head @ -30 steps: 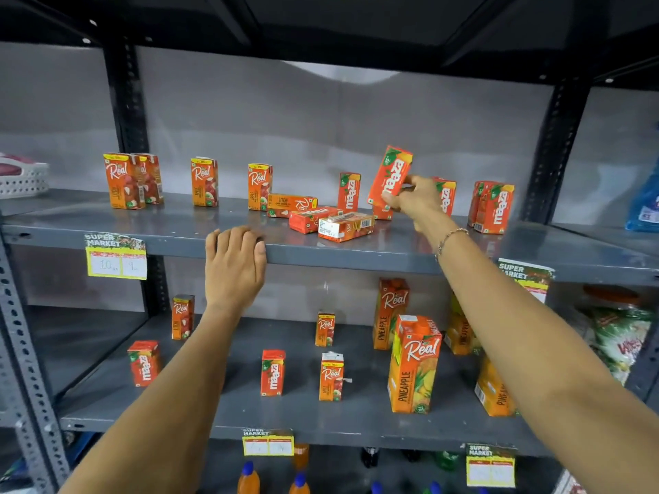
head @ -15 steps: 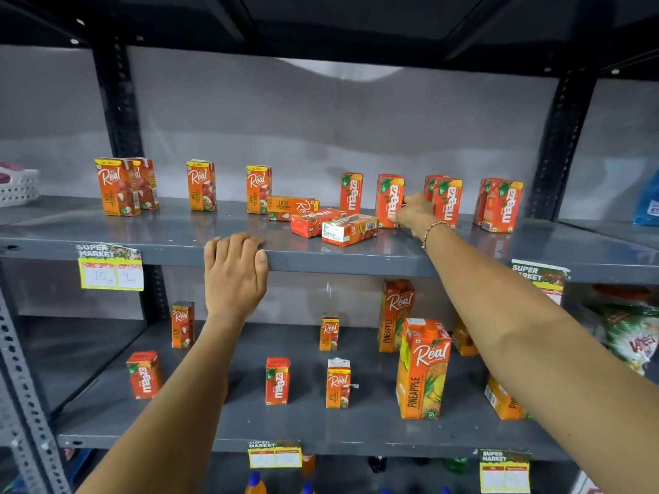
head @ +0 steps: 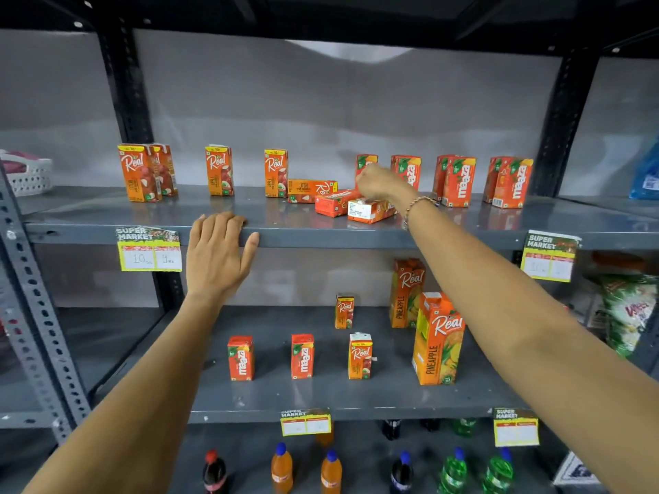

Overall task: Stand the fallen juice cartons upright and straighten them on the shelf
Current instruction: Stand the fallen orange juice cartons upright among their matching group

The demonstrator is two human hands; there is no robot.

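Observation:
Three small orange juice cartons lie flat on the upper shelf (head: 107,212): a Real litchi carton (head: 311,190), a Maaza carton (head: 335,203) and a carton with a white label side up (head: 371,210). My right hand (head: 378,183) hovers right over the white-label carton with its fingers curled down; contact is hidden by the hand. Behind it an upright Maaza carton (head: 365,162) is partly covered. More Maaza cartons (head: 459,180) stand to the right, and Real cartons (head: 218,170) stand to the left. My left hand (head: 217,254) rests flat on the shelf's front edge, fingers apart.
The lower shelf (head: 321,397) holds small Maaza and Real cartons and two tall pineapple cartons (head: 438,338). Bottles (head: 281,467) stand on the bottom level. A white basket (head: 28,176) sits far left, and a blue pack (head: 645,172) far right. Price tags (head: 149,249) hang on the edges.
My right hand set the tilted Maaza carton upright in the row, let go, and moved left and down over the fallen cartons. The left hand's fingers have spread slightly on the edge.

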